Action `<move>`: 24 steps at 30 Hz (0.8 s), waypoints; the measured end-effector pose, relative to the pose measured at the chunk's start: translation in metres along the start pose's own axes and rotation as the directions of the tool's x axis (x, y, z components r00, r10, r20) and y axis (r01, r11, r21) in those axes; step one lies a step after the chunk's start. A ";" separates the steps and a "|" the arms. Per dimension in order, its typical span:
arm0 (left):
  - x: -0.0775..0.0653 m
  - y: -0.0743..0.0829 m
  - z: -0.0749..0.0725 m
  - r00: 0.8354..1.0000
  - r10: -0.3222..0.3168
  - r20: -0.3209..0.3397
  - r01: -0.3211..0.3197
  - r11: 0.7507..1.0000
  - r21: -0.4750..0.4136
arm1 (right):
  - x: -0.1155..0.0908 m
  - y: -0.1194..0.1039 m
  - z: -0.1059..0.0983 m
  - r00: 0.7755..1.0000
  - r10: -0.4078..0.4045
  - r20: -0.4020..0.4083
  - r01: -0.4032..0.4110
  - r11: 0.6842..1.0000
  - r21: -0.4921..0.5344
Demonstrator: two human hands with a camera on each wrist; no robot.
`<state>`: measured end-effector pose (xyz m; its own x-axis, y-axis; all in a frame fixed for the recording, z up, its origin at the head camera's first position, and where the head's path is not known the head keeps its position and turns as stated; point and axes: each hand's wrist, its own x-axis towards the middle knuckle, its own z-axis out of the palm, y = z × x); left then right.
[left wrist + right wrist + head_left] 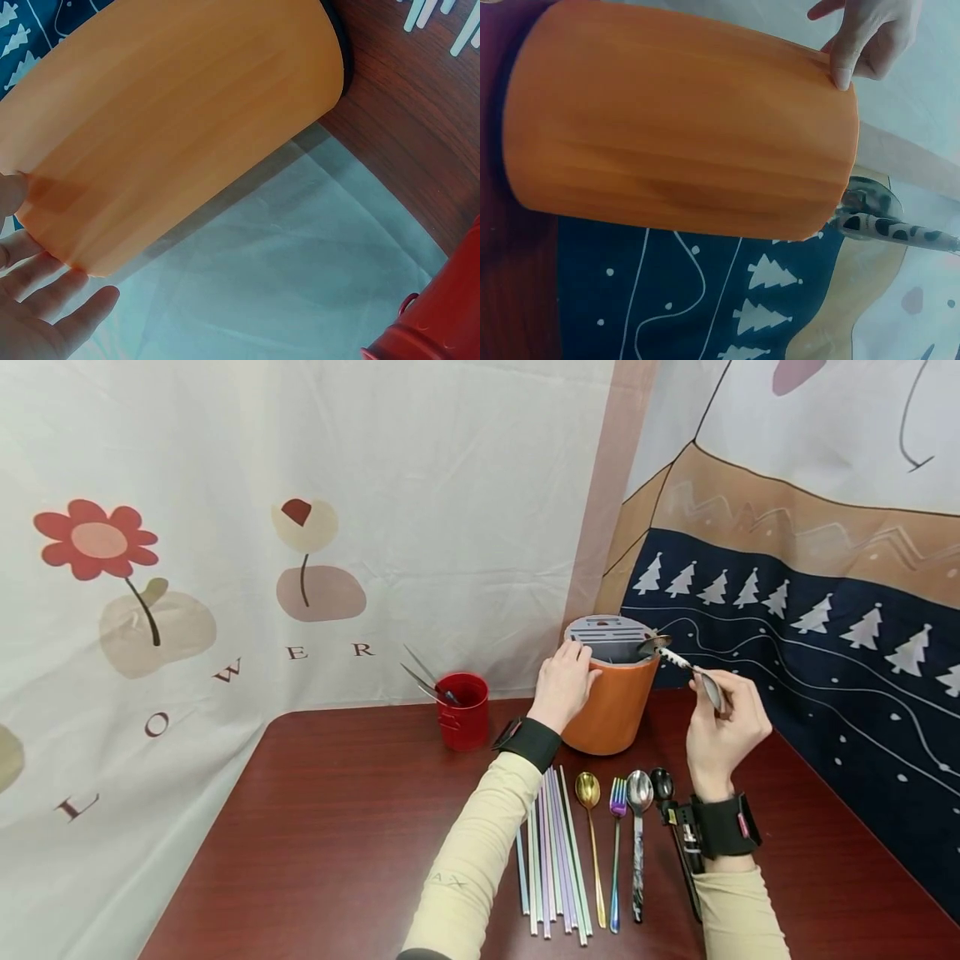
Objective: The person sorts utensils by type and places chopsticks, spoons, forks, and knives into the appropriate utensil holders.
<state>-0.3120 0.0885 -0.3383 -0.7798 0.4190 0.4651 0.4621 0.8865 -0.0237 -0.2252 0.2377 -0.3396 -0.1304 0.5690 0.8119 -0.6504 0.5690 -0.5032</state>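
An orange utensil holder (pixel 607 714) with a grey slotted top (pixel 611 635) stands at the back of the table. My left hand (pixel 562 685) grips its near left rim, thumb on the outer wall. My right hand (pixel 727 718) pinches a spoon (pixel 712 689) by its bowl end. Its black-and-white patterned handle (pixel 900 230) points at the holder's right rim. Behind that handle, a round metal bowl (pixel 874 196) of another utensil overlaps the rim. In the left wrist view, the left hand (pixel 45 300) lies at the rim of the orange wall.
Several pastel chopsticks (pixel 555 860), a gold spoon (pixel 588 789), a rainbow fork (pixel 618 797), a silver spoon (pixel 639 792) and a black spoon (pixel 663 783) lie in front. A red cup (pixel 462 718) with thin metal utensils stands left. Printed curtains (pixel 450 527) hang behind.
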 end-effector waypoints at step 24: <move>-0.001 -0.002 0.001 1.000 0.010 -0.024 -0.010 1.000 0.005 | 0.040 0.029 0.030 0.966 0.068 0.248 -0.029 0.987 -0.155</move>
<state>-0.3125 0.0868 -0.3394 -0.7651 0.4230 0.4856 0.4676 0.8833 -0.0328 -0.2717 0.2590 -0.3132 -0.3556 0.4414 0.8238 -0.5221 0.6373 -0.5668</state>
